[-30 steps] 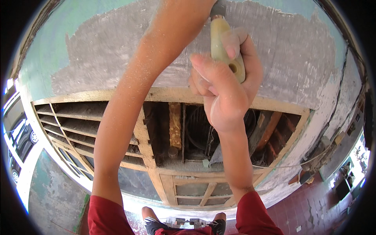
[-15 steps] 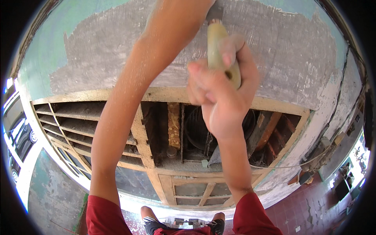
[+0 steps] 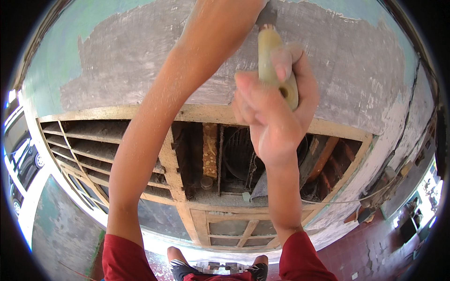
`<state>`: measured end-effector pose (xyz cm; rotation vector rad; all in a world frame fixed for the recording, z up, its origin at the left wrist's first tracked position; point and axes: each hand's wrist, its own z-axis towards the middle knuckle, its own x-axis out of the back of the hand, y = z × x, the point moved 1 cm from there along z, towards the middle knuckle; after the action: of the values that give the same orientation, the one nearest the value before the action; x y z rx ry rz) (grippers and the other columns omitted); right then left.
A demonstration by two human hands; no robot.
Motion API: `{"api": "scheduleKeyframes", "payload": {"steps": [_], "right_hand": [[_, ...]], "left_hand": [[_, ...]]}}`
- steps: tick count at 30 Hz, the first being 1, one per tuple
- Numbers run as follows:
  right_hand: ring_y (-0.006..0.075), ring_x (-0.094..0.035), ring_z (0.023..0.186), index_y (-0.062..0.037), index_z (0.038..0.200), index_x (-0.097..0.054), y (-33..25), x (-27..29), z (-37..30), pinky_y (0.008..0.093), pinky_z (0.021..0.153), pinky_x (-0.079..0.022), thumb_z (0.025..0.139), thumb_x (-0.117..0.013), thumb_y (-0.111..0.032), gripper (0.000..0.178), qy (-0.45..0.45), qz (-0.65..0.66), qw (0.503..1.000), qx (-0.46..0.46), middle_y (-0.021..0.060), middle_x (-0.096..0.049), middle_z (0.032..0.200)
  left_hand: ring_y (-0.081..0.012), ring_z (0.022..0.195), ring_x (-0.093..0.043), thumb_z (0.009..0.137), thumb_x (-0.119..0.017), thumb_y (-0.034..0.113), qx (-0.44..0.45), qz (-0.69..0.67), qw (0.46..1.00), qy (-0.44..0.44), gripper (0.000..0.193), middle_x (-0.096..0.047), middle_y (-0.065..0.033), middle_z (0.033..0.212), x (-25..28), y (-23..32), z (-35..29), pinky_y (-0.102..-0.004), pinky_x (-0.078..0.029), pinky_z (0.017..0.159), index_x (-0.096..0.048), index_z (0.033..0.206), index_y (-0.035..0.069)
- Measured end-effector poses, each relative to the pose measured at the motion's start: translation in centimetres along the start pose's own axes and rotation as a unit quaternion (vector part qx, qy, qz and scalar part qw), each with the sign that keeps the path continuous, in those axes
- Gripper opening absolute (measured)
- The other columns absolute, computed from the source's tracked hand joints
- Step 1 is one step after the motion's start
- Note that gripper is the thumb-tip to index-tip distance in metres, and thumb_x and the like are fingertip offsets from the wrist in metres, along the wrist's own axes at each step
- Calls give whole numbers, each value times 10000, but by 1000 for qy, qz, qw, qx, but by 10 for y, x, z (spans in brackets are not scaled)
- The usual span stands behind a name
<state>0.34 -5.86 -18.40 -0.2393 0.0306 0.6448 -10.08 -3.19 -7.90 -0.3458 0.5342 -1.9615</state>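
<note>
one scraper (image 3: 268,54), clamped in the right fingers (image 3: 282,64), has shifted slightly rightward above the wooden frame (image 3: 211,114), keeping over the grey patch (image 3: 347,70); left fingers unseen, i can't tell their state.

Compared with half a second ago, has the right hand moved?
Yes, the right hand has shifted slightly rightward, judged against the fixed wooden frame.
</note>
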Motion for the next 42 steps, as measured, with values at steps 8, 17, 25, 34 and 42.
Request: {"api": "scheduleKeyframes", "payload": {"steps": [8,17,25,34,42], "right_hand": [[12,-309,489,-142,898,-400,9,1,-1,218,457,-219,859,-654,34,312,-8,12,1000,-5,-64,-386,617],[-9,-407,586,-110,875,-450,6,16,-3,172,525,-313,841,-717,15,297,-24,30,999,-22,-59,-497,668],[27,-274,459,-147,915,-384,-1,15,1,243,434,-207,839,-617,44,310,-20,15,1000,-16,-55,-380,591],[33,-244,435,-157,916,-383,-11,14,4,250,423,-181,817,-629,34,327,-14,-12,999,-31,-60,-359,584],[4,-391,621,-107,846,-435,-7,9,-2,193,529,-295,794,-702,20,300,5,20,998,-54,-61,-431,714]], "left_hand": [[-381,1054,-655,845,-572,15,-31,17,999,23,291,-696,-228,1109,2,-7,-5,-438,-529,901,-675,1100,-81],[-377,1130,-635,846,-565,-33,-29,54,998,24,340,-679,-223,1194,-1,-2,-9,-422,-521,957,-654,1168,-92],[-397,1007,-647,825,-577,-49,40,33,998,-30,257,-682,-225,1075,10,10,1,-446,-526,868,-663,1066,-76],[-415,930,-643,826,-604,18,-50,42,994,93,151,-678,-218,936,0,3,-4,-474,-520,785,-647,953,-51],[-406,1041,-636,832,-580,-6,-15,68,997,22,262,-687,-228,1066,9,0,-9,-458,-525,866,-673,1070,-66]]}}
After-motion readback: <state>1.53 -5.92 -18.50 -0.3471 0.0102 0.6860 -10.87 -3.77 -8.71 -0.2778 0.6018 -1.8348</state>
